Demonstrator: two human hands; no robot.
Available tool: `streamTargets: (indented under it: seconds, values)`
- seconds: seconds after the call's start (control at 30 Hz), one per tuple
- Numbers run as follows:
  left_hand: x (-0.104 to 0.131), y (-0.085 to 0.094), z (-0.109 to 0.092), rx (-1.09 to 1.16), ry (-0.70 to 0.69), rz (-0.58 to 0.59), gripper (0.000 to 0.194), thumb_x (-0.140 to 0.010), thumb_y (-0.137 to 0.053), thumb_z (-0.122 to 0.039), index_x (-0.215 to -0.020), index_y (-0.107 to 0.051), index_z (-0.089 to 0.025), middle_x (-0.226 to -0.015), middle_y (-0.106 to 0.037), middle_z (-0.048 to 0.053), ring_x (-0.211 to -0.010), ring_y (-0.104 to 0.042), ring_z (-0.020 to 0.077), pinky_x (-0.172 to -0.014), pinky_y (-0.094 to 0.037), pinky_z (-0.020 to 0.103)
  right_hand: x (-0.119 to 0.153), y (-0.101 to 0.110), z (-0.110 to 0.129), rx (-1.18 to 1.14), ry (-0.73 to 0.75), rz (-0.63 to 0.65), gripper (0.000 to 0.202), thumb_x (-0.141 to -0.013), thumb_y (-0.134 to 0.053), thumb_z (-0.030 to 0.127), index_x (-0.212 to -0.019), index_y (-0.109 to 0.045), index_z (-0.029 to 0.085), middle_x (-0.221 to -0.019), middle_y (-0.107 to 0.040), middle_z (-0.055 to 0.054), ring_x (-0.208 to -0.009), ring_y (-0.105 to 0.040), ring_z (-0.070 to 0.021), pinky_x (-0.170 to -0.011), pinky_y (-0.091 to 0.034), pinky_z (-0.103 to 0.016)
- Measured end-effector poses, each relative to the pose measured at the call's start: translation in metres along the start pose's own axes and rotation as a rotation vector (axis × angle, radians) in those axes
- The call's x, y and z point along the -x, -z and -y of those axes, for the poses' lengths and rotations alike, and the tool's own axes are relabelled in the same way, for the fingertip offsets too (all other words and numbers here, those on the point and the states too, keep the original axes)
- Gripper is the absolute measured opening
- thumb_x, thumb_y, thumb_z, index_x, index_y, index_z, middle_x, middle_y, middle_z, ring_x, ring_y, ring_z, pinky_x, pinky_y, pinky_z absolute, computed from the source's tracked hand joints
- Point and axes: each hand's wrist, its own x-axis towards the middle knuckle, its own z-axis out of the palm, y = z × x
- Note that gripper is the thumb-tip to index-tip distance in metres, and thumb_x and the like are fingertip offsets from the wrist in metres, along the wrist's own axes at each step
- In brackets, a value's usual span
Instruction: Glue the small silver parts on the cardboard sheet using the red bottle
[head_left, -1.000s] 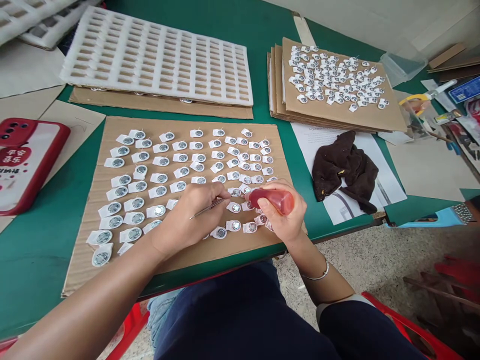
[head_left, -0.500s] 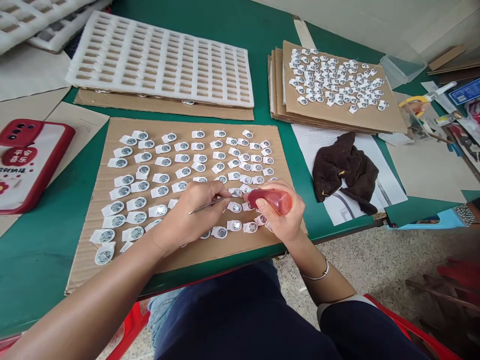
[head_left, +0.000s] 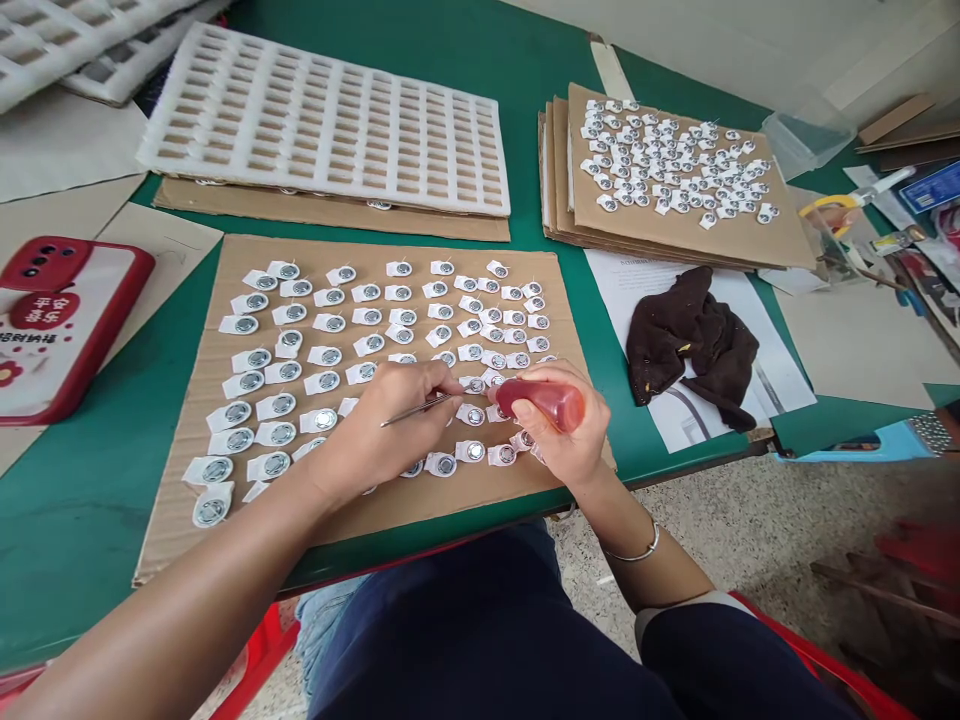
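Observation:
Small round metal pieces on white tabs (head_left: 325, 381) lie in rough rows across a brown cardboard sheet (head_left: 180, 440). My left hand (head_left: 405, 415) is closed in a pinch around a thin metal tweezer-like tool (head_left: 412, 411), its tip beside one of the round pieces (head_left: 472, 385). Close by on the right, my right hand (head_left: 574, 425) wraps round a red translucent squeeze bottle (head_left: 551, 402), tilted with its narrow end toward the same pieces. The bottle's tip is hidden or too small to make out. Both hands hover over the right half of the sheet.
A white foam grid tray (head_left: 330, 120) lies on cardboard at the back. Stacked cardboard sheets (head_left: 784, 235) with more round pieces stand back right. A dark brown cloth (head_left: 690, 345) rests on printed paper (head_left: 780, 385). At left lies a phone in a red case (head_left: 135, 285).
The view has shifted very slightly. Both hands keep nearly the same place and the same hold on the tool and the bottle.

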Motion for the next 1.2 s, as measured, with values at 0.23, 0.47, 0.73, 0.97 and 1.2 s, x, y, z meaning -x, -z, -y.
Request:
streamTargets:
  seconds: [0.23,0.47,0.73,0.97,1.2]
  values:
    - [0.000,0.000,-0.001,0.007,-0.011,-0.009,0.016,-0.079,-0.050,-0.028,-0.079,-0.063,-0.020,-0.059,-0.059,-0.002,-0.050,-0.049,0.0097,-0.046,-0.036,0.022,0.001,-0.001,0.000,0.014,0.017,0.000,0.026,-0.070,-0.065,0.021,-0.094,-0.055,0.020,-0.088,-0.062,-0.005,-0.084,-0.059,-0.0177,-0.076,-0.051,-0.040]
    - [0.000,0.000,0.000,0.005,-0.024,-0.018,0.016,-0.079,-0.049,-0.029,-0.078,-0.063,-0.020,-0.060,-0.059,-0.001,-0.051,-0.050,0.0102,-0.045,-0.036,0.022,0.000,-0.002,0.000,0.030,0.012,0.008,0.026,-0.070,-0.065,0.022,-0.094,-0.055,0.021,-0.088,-0.062,-0.004,-0.084,-0.059,-0.0176,-0.076,-0.052,-0.040]
    - [0.001,0.000,-0.001,-0.022,-0.043,-0.032,0.014,-0.078,-0.051,-0.026,-0.081,-0.064,-0.021,-0.060,-0.060,-0.002,-0.051,-0.050,0.0099,-0.046,-0.036,0.022,0.001,-0.002,-0.003,-0.079,-0.083,-0.113,0.020,-0.073,-0.061,0.028,-0.090,-0.056,0.021,-0.086,-0.061,-0.004,-0.080,-0.061,-0.0176,-0.070,-0.053,-0.038]
    - [0.000,0.012,0.000,0.084,-0.014,-0.321,0.013,-0.075,-0.059,-0.029,-0.083,-0.065,-0.021,-0.077,-0.066,0.000,-0.067,-0.059,0.0132,-0.059,-0.045,0.025,-0.025,0.030,-0.018,-0.580,-0.429,-0.283,0.019,-0.084,-0.040,0.039,-0.091,-0.048,0.024,-0.074,-0.058,0.001,-0.057,-0.062,-0.0122,-0.039,-0.043,-0.023]
    - [-0.005,0.017,0.002,0.186,0.038,-0.470,0.012,-0.072,-0.065,-0.029,-0.081,-0.066,-0.022,-0.080,-0.067,0.000,-0.071,-0.061,0.0143,-0.064,-0.051,0.027,-0.073,0.054,-0.022,-0.512,-0.392,-0.044,0.039,-0.082,-0.035,0.056,-0.086,-0.054,0.022,-0.081,-0.063,-0.004,-0.072,-0.064,-0.0160,-0.045,-0.046,-0.026]
